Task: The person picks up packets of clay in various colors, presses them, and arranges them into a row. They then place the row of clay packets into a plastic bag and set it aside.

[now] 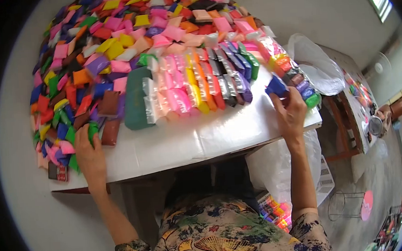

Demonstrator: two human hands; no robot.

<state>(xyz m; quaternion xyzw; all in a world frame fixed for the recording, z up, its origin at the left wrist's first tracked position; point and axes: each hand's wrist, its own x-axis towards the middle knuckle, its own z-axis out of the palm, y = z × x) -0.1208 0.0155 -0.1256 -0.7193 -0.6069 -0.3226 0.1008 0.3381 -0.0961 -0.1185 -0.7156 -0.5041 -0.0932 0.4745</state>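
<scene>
The right hand [291,110] pinches a blue packet [277,86] by its lower edge beside the bench's [188,145] right-hand row; the left hand [90,154] grasps a green packet [93,132] at the heap's [116,50] edge. Upright colour rows [202,83] presumably keep shades apart.

Around the smooth, matt green block [137,104] you see glossy plastic packets [198,86] to its right, shiny, crinkled packets [111,48] heaped behind and left of it, a sleek, reflective white tabletop [188,147] beneath it, and a filmy clear-plastic bag [315,66] well to its right.
</scene>
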